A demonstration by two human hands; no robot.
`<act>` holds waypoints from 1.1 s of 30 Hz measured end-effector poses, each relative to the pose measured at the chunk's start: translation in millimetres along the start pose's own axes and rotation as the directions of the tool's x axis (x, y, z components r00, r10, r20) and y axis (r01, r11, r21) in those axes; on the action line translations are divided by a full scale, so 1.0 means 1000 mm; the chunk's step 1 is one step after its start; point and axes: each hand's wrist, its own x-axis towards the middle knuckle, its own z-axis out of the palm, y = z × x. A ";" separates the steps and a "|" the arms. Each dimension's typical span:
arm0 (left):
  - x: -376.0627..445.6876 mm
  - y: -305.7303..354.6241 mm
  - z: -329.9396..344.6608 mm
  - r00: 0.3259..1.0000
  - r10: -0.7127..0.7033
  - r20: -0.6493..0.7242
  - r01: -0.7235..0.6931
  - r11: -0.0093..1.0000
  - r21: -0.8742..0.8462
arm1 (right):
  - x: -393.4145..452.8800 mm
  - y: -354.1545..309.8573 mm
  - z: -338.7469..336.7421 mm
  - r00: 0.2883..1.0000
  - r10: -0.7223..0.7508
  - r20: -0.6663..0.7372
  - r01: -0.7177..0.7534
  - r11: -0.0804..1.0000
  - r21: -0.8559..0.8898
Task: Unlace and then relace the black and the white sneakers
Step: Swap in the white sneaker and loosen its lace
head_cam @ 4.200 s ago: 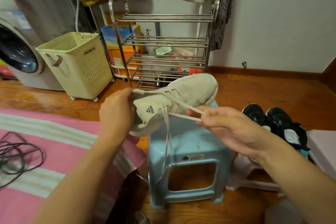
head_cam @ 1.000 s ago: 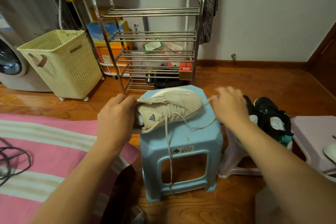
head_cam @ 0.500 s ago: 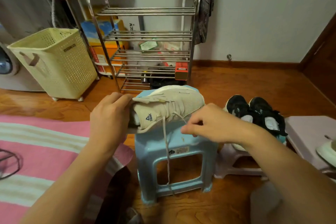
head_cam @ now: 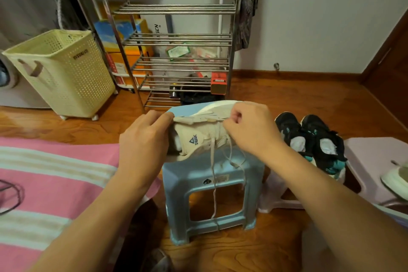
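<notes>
White sneaker [head_cam: 198, 130] lies on its side on blue stool [head_cam: 212, 174], long axis left-right. Left hand [head_cam: 143, 143] grips heel; right hand [head_cam: 251, 132] fingers pinch lace [head_cam: 213, 174] at eyelets.

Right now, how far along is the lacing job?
Early. In hand: the white sneaker on the blue stool, left hand gripping its heel, right hand pinching at the eyelets, lace partly dangling. Left: the black sneakers beside it, untouched.

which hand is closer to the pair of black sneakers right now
Right. The right hand works the white sneaker beside the pair of black sneakers; the left hand holds the sneaker's heel, on the far side.
</notes>
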 end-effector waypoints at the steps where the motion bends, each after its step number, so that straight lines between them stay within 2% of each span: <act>1: 0.001 0.001 0.000 1.000 -0.017 0.009 0.017 1.000 0.003 | 0.000 0.002 -0.001 0.999 0.051 0.006 -0.052 0.998 0.046; 3: 0.002 0.003 0.001 0.999 -0.031 0.027 0.031 0.999 0.019 | 0.001 0.005 0.000 0.982 0.168 0.091 -0.180 0.973 0.146; 5: 0.003 0.004 0.000 0.999 -0.011 0.031 0.011 1.000 0.018 | 0.000 0.006 0.001 0.971 0.189 0.144 -0.213 0.961 0.179; 6: 0.002 0.004 -0.001 1.000 0.005 0.029 -0.005 1.000 0.014 | -0.001 0.006 0.001 0.981 0.146 0.128 -0.165 0.975 0.149; 8: 0.000 0.004 -0.005 0.999 0.035 0.035 -0.036 0.999 0.016 | -0.004 0.005 0.000 0.995 -0.057 0.079 0.057 0.998 0.000; 10: -0.001 0.006 -0.008 0.996 0.069 0.051 -0.071 0.997 0.038 | -0.003 0.005 0.001 0.959 -0.255 0.124 0.273 0.947 -0.166; 11: -0.002 0.008 -0.009 0.994 0.083 0.066 -0.086 0.995 0.051 | -0.002 0.006 0.003 0.944 -0.289 0.161 0.320 0.921 -0.222; 14: -0.003 0.008 -0.011 0.992 0.066 0.106 -0.073 0.995 0.062 | 0.002 0.011 0.006 0.931 -0.270 0.245 0.345 0.870 -0.353; 17: -0.001 0.008 -0.015 0.993 0.048 0.108 -0.054 0.997 0.060 | -0.001 0.013 0.008 0.913 -0.335 0.231 0.402 0.833 -0.381; 20: 0.001 0.014 -0.016 0.992 0.089 0.092 -0.097 0.992 0.084 | -0.004 0.005 0.011 0.912 -0.380 0.157 0.410 0.831 -0.375; 23: -0.001 0.017 -0.015 0.992 0.087 0.094 -0.096 0.991 0.097 | 0.000 0.007 0.012 0.938 -0.327 0.115 0.346 0.858 -0.379; 26: 0.003 0.018 -0.012 0.994 -0.014 0.108 0.003 0.995 0.099 | 0.002 0.006 0.011 0.977 -0.208 -0.048 0.180 0.922 -0.342; 28: 0.005 0.018 -0.009 0.990 -0.066 0.124 0.054 0.994 0.093 | 0.002 0.004 0.011 0.991 -0.124 -0.041 0.104 0.936 -0.336; 30: 0.003 0.014 -0.007 0.987 -0.098 0.127 0.088 0.993 0.081 | 0.000 0.007 0.009 0.994 -0.107 0.000 0.103 0.953 -0.283; 33: 0.000 0.009 -0.009 0.985 -0.158 0.062 0.153 0.985 0.078 | -0.010 0.008 0.009 0.989 -0.127 -0.072 0.119 0.987 -0.110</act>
